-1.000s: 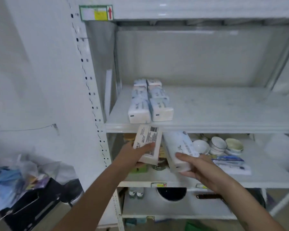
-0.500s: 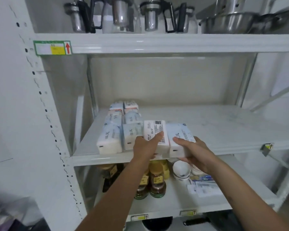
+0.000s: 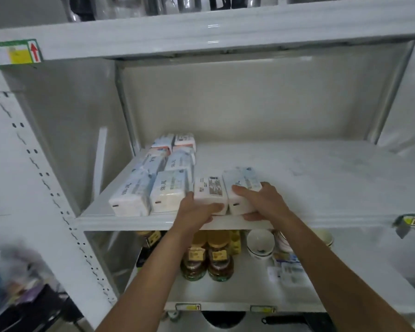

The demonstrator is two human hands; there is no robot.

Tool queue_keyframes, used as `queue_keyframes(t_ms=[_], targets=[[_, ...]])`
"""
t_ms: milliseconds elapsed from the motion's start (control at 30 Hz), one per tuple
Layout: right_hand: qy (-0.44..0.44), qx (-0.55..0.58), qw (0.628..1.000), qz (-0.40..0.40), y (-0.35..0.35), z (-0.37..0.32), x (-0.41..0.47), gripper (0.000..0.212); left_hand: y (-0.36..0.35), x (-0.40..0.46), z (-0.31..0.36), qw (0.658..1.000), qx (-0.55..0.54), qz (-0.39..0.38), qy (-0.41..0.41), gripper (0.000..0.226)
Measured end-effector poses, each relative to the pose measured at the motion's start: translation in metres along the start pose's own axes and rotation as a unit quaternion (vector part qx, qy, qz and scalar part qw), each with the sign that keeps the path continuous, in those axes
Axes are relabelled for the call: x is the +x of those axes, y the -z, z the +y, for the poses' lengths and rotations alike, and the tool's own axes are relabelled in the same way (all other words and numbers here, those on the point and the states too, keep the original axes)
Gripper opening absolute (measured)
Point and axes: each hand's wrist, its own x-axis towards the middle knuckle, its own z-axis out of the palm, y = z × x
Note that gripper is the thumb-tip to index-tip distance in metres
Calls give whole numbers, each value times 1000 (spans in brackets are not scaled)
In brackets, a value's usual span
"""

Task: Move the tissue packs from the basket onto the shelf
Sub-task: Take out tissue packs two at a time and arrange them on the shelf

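two white plastic-wrapped tissue packs sit side by side at the front edge of the white metal shelf (image 3: 321,178), each under a hand. the left hand (image 3: 197,212) curls around the near end of the pack with the black printed label (image 3: 210,191), thumb along its left side and fingers wrapped under its front. the right hand (image 3: 261,200) grips the pack with pale blue print (image 3: 241,185), fingers curled over its top and thumb below its near end. these two packs touch each other. just left of the labelled pack stand two rows of stacked white and blue tissue packs (image 3: 158,178), running back toward the shelf's rear wall. below the shelf's front edge, glass jars with yellow labels (image 3: 207,259) stand on a lower board, with white ceramic bowls (image 3: 260,243) to their right.
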Motion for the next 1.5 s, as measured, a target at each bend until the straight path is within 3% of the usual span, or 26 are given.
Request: queue_keyframes(t_ms=[133,200,300,467,600,733,800,867,967,1167,1267,1300,1400,1500], targets=[[35,-191,981,0,7,-2,5,94,7,-4,8,960,264,44,-79,63],[54,-282,958,-4,13,-3,10,110,14,-7,21,921,375,40,-97,62],[71,-308,947,-52,20,-3,19,132,18,-14,42,849,514,45,-118,61],[126,-260,949,-125,35,14,28,101,12,-19,57,701,682,96,-187,70],[151,-251,950,-105,30,21,35,84,15,-5,54,663,716,98,-197,80],[154,-291,942,-68,11,14,39,96,24,5,52,688,689,98,-207,80],[154,-305,939,-51,1,11,39,91,31,9,50,702,678,89,-201,77],[138,-309,940,-44,-5,9,40,81,36,11,45,699,680,87,-205,74],[120,-290,948,-50,-7,10,41,89,44,16,37,700,671,93,-226,74],[98,-295,946,-86,-6,-8,32,77,61,28,51,757,618,46,-209,100],[122,-366,922,-26,-14,-28,32,117,66,33,69,791,572,7,-217,105],[129,-381,916,-6,-18,-35,32,118,66,34,75,792,567,1,-225,101],[163,-427,889,16,-28,-60,29,90,67,44,89,790,571,-19,-224,90],[195,-511,837,5,-37,-77,35,79,73,61,95,768,605,-21,-207,84]])
